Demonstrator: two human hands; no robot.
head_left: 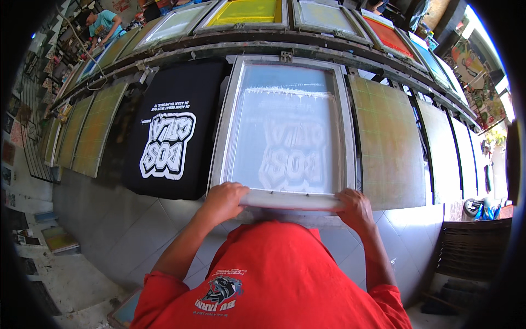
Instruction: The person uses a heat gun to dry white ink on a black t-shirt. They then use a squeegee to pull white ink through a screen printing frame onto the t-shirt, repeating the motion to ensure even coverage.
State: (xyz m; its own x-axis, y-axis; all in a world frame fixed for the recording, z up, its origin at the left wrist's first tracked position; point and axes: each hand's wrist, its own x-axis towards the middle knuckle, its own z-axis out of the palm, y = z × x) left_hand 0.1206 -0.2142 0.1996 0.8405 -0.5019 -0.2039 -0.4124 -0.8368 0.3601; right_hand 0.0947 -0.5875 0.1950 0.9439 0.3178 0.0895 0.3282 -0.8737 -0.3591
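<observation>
A screen printing frame (347, 131) lies in front of me, with a pale blue mesh and a blurred white design showing through it. White ink streaks run across the mesh near its far end. My left hand (226, 202) is closed around the near left corner of the frame. At the near right corner, my right hand (355, 207) grips the same frame, fingers curled over the edge. Just to the left lies a black T-shirt (205, 120), stretched flat over a board, with white block lettering printed on it.
Bare printing boards (386, 137) extend to the right, with more boards (98, 131) at the left. Behind a metal rail (263, 45) stand several screens, including a yellow screen (246, 11) and a red screen (388, 37). A person in a blue shirt (107, 24) is at the far left.
</observation>
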